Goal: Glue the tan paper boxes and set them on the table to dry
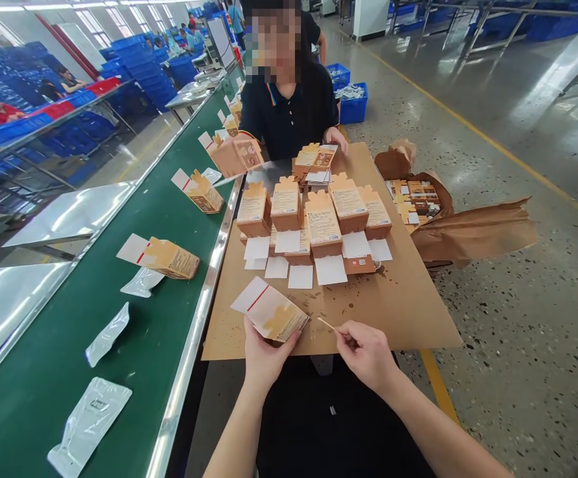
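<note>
My left hand (268, 355) is closed around the lower side of a tan carton (286, 322), which lies tilted with its white flap and red strip pointing up and left. Between the thumb and fingers of my right hand (366, 348), I pinch a thin pale stick (325, 323). Its tip points left toward the carton, a small gap apart. Beyond both hands, several cartons (323, 229) stand in a cluster on the brown cardboard sheet (398, 305), white flaps hanging toward me.
On my left runs a green conveyor belt (169, 338) with cartons (173, 259) and silvery pouches (90, 425). Across the table, a person (289, 116) in a dark shirt is beside a carton (236, 154) and a flat carton stack (313, 159). Torn brown wrapping (473, 229) with more cartons lies to the right.
</note>
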Demonstrator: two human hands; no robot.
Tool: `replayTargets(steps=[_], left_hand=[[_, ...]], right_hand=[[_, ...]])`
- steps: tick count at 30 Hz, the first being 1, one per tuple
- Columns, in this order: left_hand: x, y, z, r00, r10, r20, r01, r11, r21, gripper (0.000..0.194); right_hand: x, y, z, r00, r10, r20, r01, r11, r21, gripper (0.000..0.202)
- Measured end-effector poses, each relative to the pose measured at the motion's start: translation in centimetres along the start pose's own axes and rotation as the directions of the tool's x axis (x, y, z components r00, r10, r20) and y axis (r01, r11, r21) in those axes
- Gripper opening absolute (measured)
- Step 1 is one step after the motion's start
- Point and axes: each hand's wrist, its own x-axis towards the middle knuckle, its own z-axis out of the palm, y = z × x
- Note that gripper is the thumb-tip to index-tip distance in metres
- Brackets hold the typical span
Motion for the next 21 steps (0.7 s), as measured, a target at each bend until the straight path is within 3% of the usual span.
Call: replayTargets(steps=[5, 11, 13, 16, 19, 21], left_hand=[[-0.6, 0.9, -0.7, 0.999, 0.029, -0.027, -0.022, 0.972, 0.234, 0.088], [-0.5, 1.4, 0.1, 1.000, 0.026, -0.015, -0.020, 0.954, 0.300, 0.085], [0.3, 0.9, -0.8, 0.997, 0.038, -0.065, -0.018, 0.959, 0.283, 0.087], [2.8, 0.1, -5.4, 0.969, 0.048, -0.242, -0.001, 0.981, 0.192, 0.089], [6.0, -0.1, -12.8, 0.880, 0.082, -0.469, -0.006, 0.987, 0.163, 0.097], [7.9, -0.1, -17.2, 0.859, 0.117, -0.498, -0.007, 0.976, 0.217, 0.104]], right_hand=[[-1.3, -0.1, -2.8, 0.994, 0.086, -0.072, -0.085, 0.996, 0.019, 0.031], [-1.5, -0.6, -2.6, 0.989, 0.127, -0.072, -0.122, 0.990, 0.071, 0.033], [-1.2, -0.7, -2.7, 0.989, 0.128, -0.071, -0.121, 0.989, 0.088, 0.035], [-1.0, -0.5, -3.6, 0.985, 0.146, -0.096, -0.138, 0.987, 0.085, 0.038], [-1.1, -0.1, -4.5, 0.974, 0.189, -0.122, -0.180, 0.980, 0.083, 0.038], [-1.3, 0.3, -4.3, 0.966, 0.227, -0.125, -0.215, 0.972, 0.098, 0.041]])
